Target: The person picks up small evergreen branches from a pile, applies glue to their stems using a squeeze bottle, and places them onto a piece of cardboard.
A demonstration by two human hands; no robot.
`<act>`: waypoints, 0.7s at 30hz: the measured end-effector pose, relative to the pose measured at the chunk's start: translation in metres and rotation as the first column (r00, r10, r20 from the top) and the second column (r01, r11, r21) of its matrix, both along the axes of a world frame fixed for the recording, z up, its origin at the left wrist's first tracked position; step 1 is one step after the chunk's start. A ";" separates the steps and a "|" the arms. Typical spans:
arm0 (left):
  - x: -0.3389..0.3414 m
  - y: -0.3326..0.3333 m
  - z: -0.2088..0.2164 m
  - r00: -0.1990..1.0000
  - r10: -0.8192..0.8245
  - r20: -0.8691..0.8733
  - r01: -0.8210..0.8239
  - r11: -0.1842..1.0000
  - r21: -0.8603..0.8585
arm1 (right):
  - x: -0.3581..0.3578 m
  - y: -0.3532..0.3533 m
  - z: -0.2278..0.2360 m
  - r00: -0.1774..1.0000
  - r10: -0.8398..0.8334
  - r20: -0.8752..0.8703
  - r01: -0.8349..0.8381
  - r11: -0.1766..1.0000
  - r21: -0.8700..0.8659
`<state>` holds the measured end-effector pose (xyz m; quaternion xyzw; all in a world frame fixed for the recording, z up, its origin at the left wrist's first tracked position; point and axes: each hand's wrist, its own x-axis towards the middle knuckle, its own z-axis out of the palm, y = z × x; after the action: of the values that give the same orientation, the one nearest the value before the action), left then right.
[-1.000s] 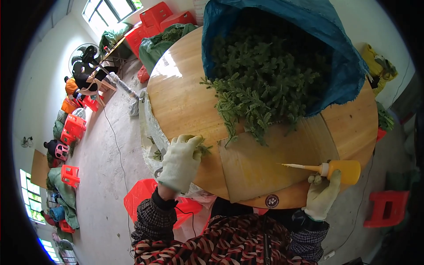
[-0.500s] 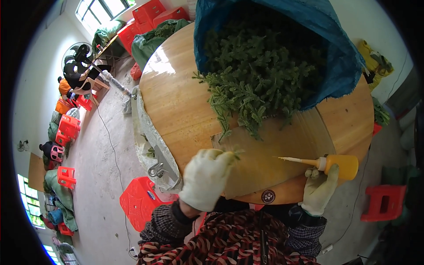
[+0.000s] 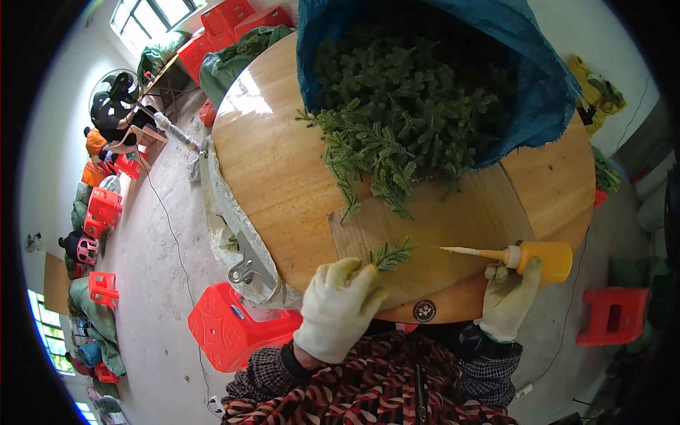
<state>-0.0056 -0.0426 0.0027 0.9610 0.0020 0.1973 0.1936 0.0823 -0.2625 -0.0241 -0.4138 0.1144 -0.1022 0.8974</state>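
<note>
A short, feathery green needle sprig (image 3: 392, 256) is pinched in the white-gloved left hand (image 3: 338, 310) above a flat, yellow-stained brown cardboard sheet (image 3: 446, 225) on the smooth, round wooden surface (image 3: 265, 166), near the long tapering nozzle (image 3: 489, 253) of a yellow cylindrical plastic bottle (image 3: 549, 261) gripped sideways by the similarly gloved right hand (image 3: 508, 303).

White walls (image 3: 53, 163), bright windows (image 3: 150, 21) and red stools (image 3: 104, 289) edge the grey floor (image 3: 149, 276).

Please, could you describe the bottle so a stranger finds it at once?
Find the round table. At its near right edge, the right hand holds the bottle. Unlike the cardboard and branches, it is yellow with a thin nozzle pointing left.
</note>
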 end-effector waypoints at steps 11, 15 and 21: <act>0.004 0.006 -0.016 0.997 0.029 -0.073 -0.027 0.999 0.027 | 0.000 0.000 -0.001 0.999 0.036 0.010 -0.036 0.999 0.007; 0.008 0.013 -0.018 0.992 -0.050 -0.114 0.057 0.997 0.053 | 0.000 0.001 -0.001 1.000 0.027 0.017 -0.027 0.999 0.029; 0.010 0.015 -0.018 0.992 -0.107 -0.072 0.113 0.989 0.091 | -0.003 0.013 0.014 0.998 0.053 -0.026 -0.050 0.995 0.082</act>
<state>0.0048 -0.0277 -0.0154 0.9739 -0.0539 0.1538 0.1580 0.0797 -0.2496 -0.0103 -0.3810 0.1205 -0.0683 0.9141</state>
